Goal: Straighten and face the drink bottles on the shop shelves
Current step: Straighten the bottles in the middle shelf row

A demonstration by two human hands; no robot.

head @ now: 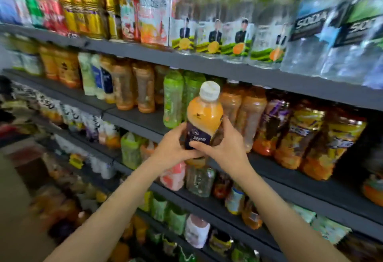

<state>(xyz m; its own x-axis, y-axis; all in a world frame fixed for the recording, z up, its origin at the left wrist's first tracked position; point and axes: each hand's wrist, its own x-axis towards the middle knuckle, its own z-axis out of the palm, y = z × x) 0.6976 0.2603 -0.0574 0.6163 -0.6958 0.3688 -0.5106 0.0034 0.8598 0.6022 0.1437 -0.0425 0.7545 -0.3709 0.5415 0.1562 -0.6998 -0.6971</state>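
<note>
hands (204, 147) gripping orange bottle (204, 114), "SODA" bottles (310, 33) above

Two bare forearms are seen, entering from about 7 o'clock and 5 o'clock. No sleeves, gloves, watch or rings can be made out on them. The left hand (173, 149) and the right hand (224, 147) are uncovered, with short, unpainted nails.
</note>
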